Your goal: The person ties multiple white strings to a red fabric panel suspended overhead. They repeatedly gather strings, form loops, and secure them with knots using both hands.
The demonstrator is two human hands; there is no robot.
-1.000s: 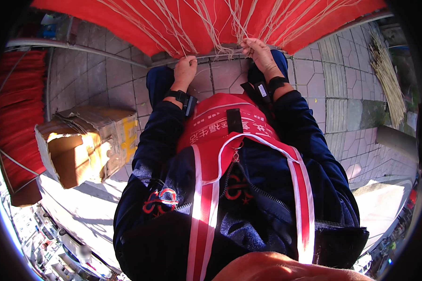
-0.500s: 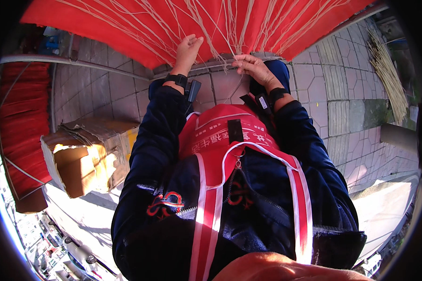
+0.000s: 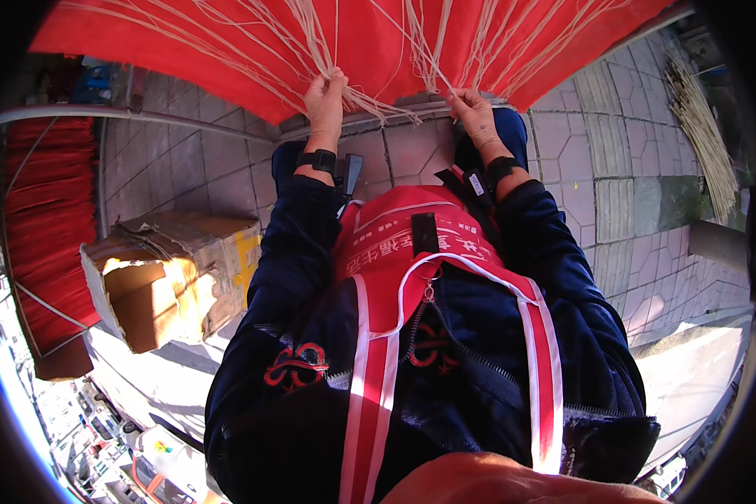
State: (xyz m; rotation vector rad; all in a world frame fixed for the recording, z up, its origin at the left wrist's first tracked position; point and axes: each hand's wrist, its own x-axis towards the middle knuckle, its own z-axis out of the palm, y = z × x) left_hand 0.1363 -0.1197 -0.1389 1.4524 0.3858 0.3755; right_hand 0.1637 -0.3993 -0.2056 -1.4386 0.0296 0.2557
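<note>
A red cloth (image 3: 126,38) stretches across the top of the view, and long pale strings (image 3: 312,38) run over it in several bunches. My left hand (image 3: 325,99) is closed around one bunch, whose loose tails (image 3: 382,109) spread out to the right below the fingers. Further right, my right hand (image 3: 472,114) pinches a thin pale string that slants up and left across the cloth. Another bunch hangs just left of that hand. Both hands are near the cloth's lower edge.
A torn cardboard box (image 3: 185,286) lies open at the left on the paving (image 3: 554,134). Behind it a second red cloth (image 3: 55,227) hangs along a rail (image 3: 143,112). Thin sticks (image 3: 701,134) lie in a bundle at the right. I wear a red apron (image 3: 395,239).
My left hand has turned and closed around a bunch of strings. My right hand has moved slightly right, still pinching a string. The bunch's tails now spread between the hands.
</note>
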